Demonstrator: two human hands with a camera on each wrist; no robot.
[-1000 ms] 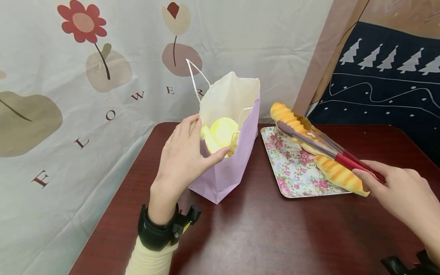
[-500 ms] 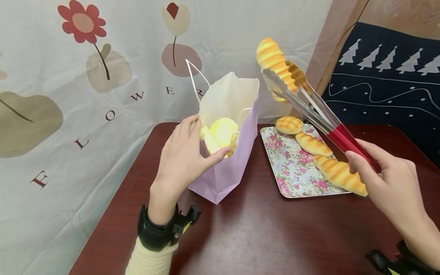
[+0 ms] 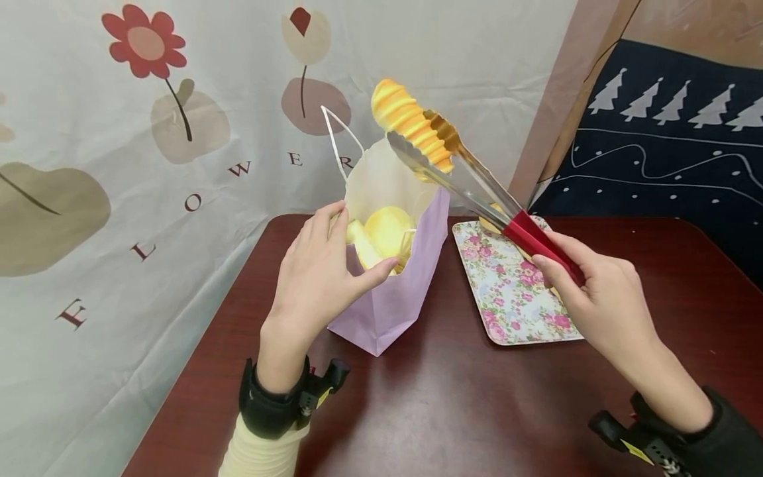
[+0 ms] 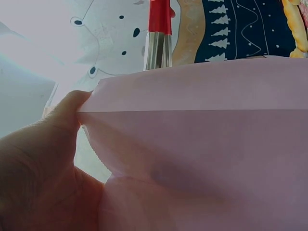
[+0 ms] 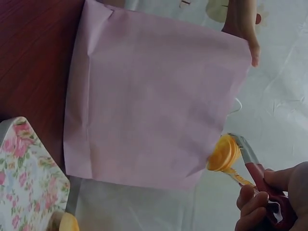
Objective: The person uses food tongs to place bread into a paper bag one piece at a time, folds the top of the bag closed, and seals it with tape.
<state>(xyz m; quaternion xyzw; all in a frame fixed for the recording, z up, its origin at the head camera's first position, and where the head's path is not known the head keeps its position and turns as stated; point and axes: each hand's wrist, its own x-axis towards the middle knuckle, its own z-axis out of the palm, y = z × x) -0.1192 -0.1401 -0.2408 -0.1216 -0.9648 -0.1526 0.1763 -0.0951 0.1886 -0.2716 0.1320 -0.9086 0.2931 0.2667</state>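
A lilac paper bag (image 3: 399, 298) stands upright with white handles and a pale inside. My left hand (image 3: 310, 271) lies spread across its near left corner, the fingers at the left rim and the thumb along the front rim. Yellow bread pieces (image 3: 387, 228) sit inside the bag. My right hand (image 3: 602, 298) grips the red handles of metal tongs (image 3: 489, 192). Between the tong tips is a ridged, golden bread roll (image 3: 411, 122), high above the mouth of the bag. The right wrist view shows the roll (image 5: 223, 154) near the bag's top edge.
A floral tray (image 3: 507, 298) lies right of the bag on the dark red table (image 3: 453, 411). Its bread (image 3: 490, 218) is mostly hidden behind the right hand and tongs. A flower-printed cloth (image 3: 197, 218) hangs behind, with a navy tree-patterned cloth (image 3: 667, 146) at right.
My right hand has lifted the bread roll off the tray with the tongs and carried it leftward to over the bag. My left hand and the bag have kept their place.
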